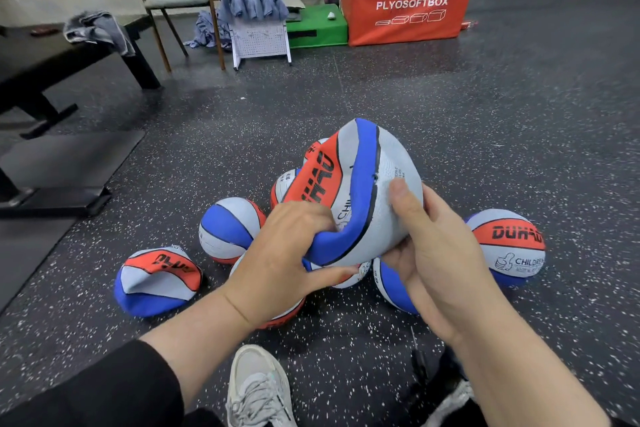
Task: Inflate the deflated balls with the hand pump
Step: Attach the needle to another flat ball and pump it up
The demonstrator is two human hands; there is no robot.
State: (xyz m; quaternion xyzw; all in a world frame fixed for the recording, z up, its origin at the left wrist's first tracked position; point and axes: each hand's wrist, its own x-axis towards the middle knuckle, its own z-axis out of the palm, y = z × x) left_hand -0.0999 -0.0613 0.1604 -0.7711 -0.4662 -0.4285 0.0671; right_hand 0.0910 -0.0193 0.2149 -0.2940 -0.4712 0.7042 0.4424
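While I'm sitting on the gym floor (450, 97), I've got one flat ball (360, 191) lifted up in front of me, above the rest of the pile. My left hand (280, 253) is clamped on its lower edge, fingers dug into the caved-in side and thumb underneath, so that hand is wrapped tight on it. My right hand (433, 253) cups the grey side from the right, thumb pressed up close to the little valve hole (375, 177). The ball is folded in on itself like a bowl, red, grey and blue panels all crumpled.

Down on the floor under my hands sit the others: a round ball (228, 229) to the left, another collapsed ball (157, 281) further left and nearer me, and a full-looking ball (509, 246) off to the right. A couple more are mostly hidden behind my hands. My shoe (258, 388) pokes in at the bottom. Can't spot the pump for sure.
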